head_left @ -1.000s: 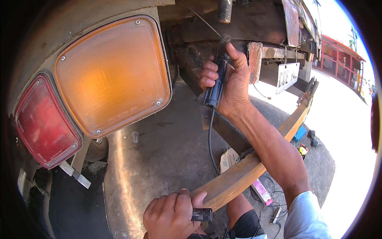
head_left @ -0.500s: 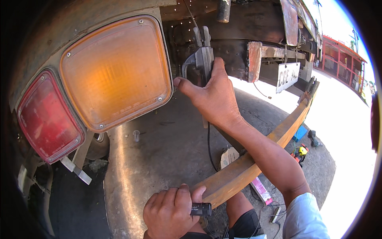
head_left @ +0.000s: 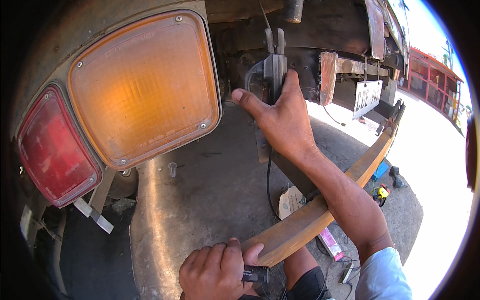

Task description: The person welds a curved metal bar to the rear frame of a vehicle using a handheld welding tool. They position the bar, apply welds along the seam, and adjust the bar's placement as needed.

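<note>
My right hand (head_left: pixel 287 117) is closed around a dark welding electrode holder (head_left: pixel 275 72) with two upright jaws, its thumb sticking out to the left. From the jaws a thin rod (head_left: pixel 263 14) rises, and a black cable (head_left: pixel 269 185) hangs below. The holder is in front of the dark underside of a vehicle, right of a large orange lamp (head_left: pixel 145 90). At the bottom, my left hand (head_left: pixel 215 270) grips a short black cylindrical handle (head_left: pixel 256 273); the rest of it is hidden. Its thumb lies by the near end of a long brown beam (head_left: pixel 300 225).
A red lamp (head_left: pixel 59 145) adjoins the orange one. The beam runs diagonally under my right forearm toward a licence plate (head_left: pixel 367 99). On the concrete lie a clear plastic cup (head_left: pixel 172 169), a torn cardboard piece (head_left: pixel 291 201), a pink-and-white box (head_left: pixel 330 243), cables and a yellow-and-black tool (head_left: pixel 382 193).
My right hand and the electrode holder have moved slightly right, farther from the orange lamp. The view has shifted a little. My left hand keeps its grip, slightly lower in the picture.
</note>
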Demonstrator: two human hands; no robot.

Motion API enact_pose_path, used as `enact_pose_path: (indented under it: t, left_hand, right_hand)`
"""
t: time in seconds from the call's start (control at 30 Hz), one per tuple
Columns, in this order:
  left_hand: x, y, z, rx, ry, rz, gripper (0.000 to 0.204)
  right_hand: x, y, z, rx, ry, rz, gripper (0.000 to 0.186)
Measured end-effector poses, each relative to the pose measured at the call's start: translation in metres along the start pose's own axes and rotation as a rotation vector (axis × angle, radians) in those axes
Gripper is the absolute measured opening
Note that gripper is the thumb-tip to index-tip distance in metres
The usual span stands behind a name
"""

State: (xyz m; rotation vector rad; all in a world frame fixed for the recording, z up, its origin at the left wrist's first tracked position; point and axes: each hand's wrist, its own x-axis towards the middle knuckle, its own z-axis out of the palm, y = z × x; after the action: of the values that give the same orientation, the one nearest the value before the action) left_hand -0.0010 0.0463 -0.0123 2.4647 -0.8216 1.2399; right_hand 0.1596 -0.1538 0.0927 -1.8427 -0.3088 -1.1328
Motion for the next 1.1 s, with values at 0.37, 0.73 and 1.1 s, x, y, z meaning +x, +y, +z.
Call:
enact_pose_path:
  t: [0.37, 0.73, 1.1]
  left_hand:
    - [0.006, 0.012, 0.0, 0.011, 0.046, -0.015, 0.026]
    - [-0.005, 0.005, 0.001, -0.076, -0.085, -0.056, 0.027]
    - [-0.013, -0.004, 0.003, -0.199, -0.164, -0.128, 0.049]
  right_hand:
    - [0.0, 0.003, -0.003, 0.163, -0.023, 0.06, 0.065]
    - [0.005, 0.018, 0.006, 0.29, -0.009, 0.0, 0.07]
    - [0.006, 0.022, 0.007, 0.314, -0.029, -0.002, 0.073]
